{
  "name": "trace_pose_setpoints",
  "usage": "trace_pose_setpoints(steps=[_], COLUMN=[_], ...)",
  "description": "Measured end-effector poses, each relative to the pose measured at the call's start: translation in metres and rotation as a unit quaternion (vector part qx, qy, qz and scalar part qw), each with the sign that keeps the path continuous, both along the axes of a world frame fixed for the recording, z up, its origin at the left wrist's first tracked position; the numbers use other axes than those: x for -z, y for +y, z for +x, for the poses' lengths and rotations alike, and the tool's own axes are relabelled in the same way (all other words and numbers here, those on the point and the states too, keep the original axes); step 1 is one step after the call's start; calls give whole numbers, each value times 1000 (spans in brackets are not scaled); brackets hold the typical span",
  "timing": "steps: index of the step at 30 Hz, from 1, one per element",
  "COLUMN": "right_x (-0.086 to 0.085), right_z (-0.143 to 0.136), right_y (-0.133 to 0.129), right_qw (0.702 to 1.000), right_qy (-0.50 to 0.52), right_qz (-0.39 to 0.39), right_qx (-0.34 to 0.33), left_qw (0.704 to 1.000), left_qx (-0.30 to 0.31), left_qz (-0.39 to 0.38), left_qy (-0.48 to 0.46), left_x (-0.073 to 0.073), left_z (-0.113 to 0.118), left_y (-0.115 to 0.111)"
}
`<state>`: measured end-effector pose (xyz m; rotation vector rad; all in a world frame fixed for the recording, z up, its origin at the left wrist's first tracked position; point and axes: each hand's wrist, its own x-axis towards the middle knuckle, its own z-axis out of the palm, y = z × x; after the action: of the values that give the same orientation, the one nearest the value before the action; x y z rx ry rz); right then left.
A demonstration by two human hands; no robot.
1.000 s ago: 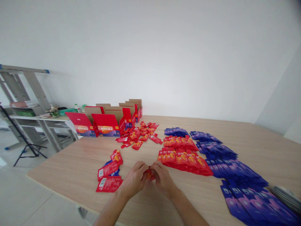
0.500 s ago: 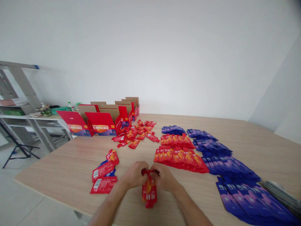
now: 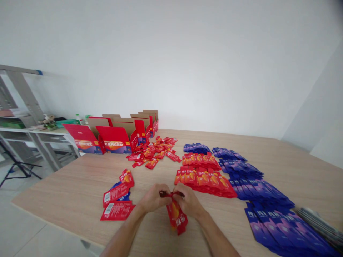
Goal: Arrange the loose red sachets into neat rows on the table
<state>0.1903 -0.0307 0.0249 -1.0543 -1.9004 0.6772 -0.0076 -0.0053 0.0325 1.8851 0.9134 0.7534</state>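
Note:
Between my hands hang red sachets (image 3: 177,216) with an orange fruit print, gripped near their upper edge; how many there are I cannot tell. My left hand (image 3: 156,197) is closed, thumb and fingers pinching the left side. On the other side my right hand (image 3: 187,200) pinches them the same way, and the two thumbs almost meet. Just beyond lie overlapping rows of red sachets (image 3: 205,180). To the left of my left arm rests a small loose group of red sachets (image 3: 118,210) with a blue sachet (image 3: 125,196) partly under them.
Open red cartons (image 3: 114,139) stand at the table's back left, with a heap of red sachets (image 3: 152,151) before them. Overlapping rows of blue-purple sachets (image 3: 257,187) run down the right side. A striped stack (image 3: 318,223) lies at the right edge of the wooden table (image 3: 66,200).
The held sachets have swung, their lower ends now slanting to the right and fanned slightly apart. Both hands have shifted a little to the right, still pinching. The view has moved slightly.

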Motion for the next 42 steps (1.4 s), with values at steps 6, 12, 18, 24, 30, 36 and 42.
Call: trace_pose_setpoints(steps=[6, 12, 18, 24, 30, 36, 42], right_x=[6, 8, 9, 19, 20, 21, 24], right_z=[4, -2, -4, -5, -10, -8, -7], right_y=[4, 3, 3, 13, 18, 17, 18], right_qw=[1000, 998, 998, 973, 938, 934, 944], right_qy=[-16, -52, -19, 187, 270, 296, 253], right_qz=[-12, -9, -49, -136, -209, -185, -202], right_qx=[-8, -24, -32, 2, 65, 76, 57], left_qw=[999, 975, 983, 987, 943, 930, 950], left_qx=[-27, -5, 6, -118, -191, -190, -174], left_qz=[22, 148, 126, -6, -93, -147, -156], left_qy=[41, 164, 133, -105, -258, -279, -207], left_x=[1, -7, -1, 21, 30, 36, 38], left_z=[-3, 2, 7, 11, 22, 34, 24], left_y=[-1, -2, 0, 3, -1, 0, 0])
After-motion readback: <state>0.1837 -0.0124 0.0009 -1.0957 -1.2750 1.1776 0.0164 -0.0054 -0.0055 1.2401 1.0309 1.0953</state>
